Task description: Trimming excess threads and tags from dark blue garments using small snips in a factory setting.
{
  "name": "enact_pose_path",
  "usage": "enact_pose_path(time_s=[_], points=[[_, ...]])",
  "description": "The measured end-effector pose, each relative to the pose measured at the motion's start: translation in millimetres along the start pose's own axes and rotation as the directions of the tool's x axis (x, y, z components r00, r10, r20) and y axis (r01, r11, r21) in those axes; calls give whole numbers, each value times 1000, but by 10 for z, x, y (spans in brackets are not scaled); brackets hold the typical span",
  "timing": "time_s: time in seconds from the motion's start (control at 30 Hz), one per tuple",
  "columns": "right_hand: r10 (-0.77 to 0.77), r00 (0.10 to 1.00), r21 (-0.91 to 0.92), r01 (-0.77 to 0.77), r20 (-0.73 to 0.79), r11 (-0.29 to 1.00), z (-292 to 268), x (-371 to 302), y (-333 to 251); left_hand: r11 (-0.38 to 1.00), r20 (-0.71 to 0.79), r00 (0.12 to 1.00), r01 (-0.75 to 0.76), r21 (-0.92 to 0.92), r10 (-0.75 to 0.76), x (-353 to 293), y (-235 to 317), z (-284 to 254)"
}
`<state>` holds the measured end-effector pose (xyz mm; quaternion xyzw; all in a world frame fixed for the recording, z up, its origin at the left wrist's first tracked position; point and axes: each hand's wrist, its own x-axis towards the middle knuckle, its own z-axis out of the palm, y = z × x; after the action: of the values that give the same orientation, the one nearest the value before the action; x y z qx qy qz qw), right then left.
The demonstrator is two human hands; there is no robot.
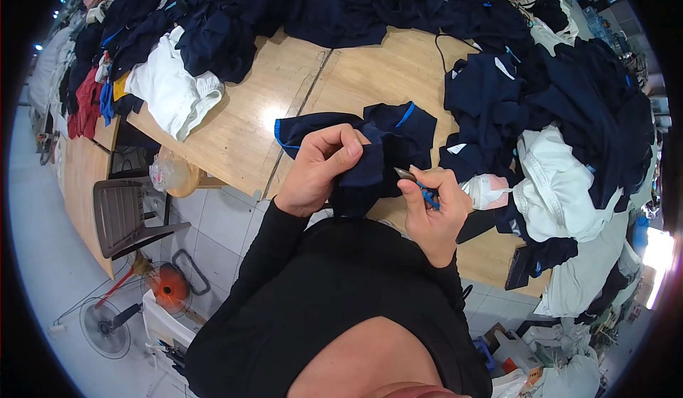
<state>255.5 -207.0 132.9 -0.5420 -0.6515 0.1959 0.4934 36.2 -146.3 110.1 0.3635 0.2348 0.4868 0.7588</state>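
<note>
A navy garment with bright blue trim (388, 136) hangs over the near edge of the table, its upper part lying on the wood. My left hand (324, 165) is closed on it, the thumb pressing the cloth against the fingers. Just to the right, my right hand (437, 206) is closed around small blue-handled thread snips (427, 193). Their metal tip points left, close to the navy cloth; whether it touches cannot be told. Folds of the garment hide the fingertips of my left hand.
Navy garments (334, 7) are heaped along the far side of the wooden table (235, 138), with more at the right. White cloth (558, 184) lies among them, beside a pink-and-white item (487, 192). At left stand a brown chair (124, 216) and a fan (107, 325).
</note>
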Motion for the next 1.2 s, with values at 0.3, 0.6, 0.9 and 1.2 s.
enact_pose_path(time_s=[0.3,0.6,0.9,1.2], points=[[-97,995,52,97,-2,994,47,90,-93,999,-15,1000,21,37,-21,-2,2,11],[-124,992,39,123,20,992,75,112,-117,997,-2,999,35,70,-34,-31,14,-5],[-131,991,36,131,21,991,78,87,-115,997,39,998,49,53,-51,-62,32,-3],[-20,1000,125,22,-22,992,76,148,-19,998,29,999,34,45,-35,31,18,-65]])
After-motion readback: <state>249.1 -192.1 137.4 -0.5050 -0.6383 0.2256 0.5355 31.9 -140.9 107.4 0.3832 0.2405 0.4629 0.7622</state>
